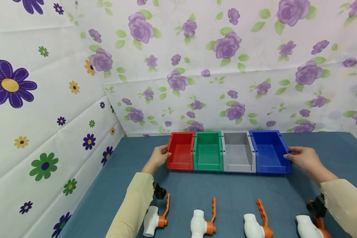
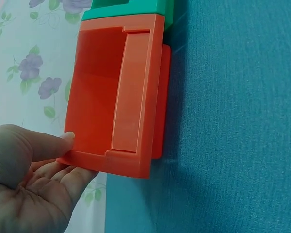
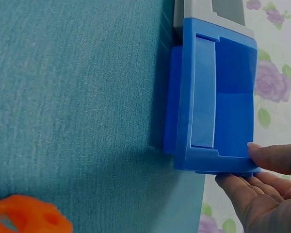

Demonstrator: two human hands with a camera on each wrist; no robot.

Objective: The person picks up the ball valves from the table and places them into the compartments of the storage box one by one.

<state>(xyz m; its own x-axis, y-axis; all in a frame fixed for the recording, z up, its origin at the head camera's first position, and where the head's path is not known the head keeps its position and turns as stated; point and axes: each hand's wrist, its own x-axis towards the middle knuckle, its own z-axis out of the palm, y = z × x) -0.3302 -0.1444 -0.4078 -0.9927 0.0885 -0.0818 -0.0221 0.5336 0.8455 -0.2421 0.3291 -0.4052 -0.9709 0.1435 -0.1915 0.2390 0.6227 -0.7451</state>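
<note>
Four plastic bins stand side by side in a row at the back of the table: a red bin (image 1: 180,166), a green bin (image 1: 208,167), a grey bin (image 1: 239,168) and a blue bin (image 1: 272,169). At the row's left end my left hand (image 1: 158,156) pinches the red bin's outer side wall, thumb over the rim and fingers outside, as the left wrist view shows. My right hand (image 1: 305,161) grips the blue bin's outer side the same way, its thumb on the rim in the right wrist view. The bins show nothing inside.
Along the near side of the blue-grey table (image 1: 226,188) lie several white ball valves with orange handles, such as one ball valve (image 1: 151,219) below my left forearm and another ball valve (image 1: 307,227) by my right wrist. A flowered cloth (image 1: 196,89) hangs behind the bins.
</note>
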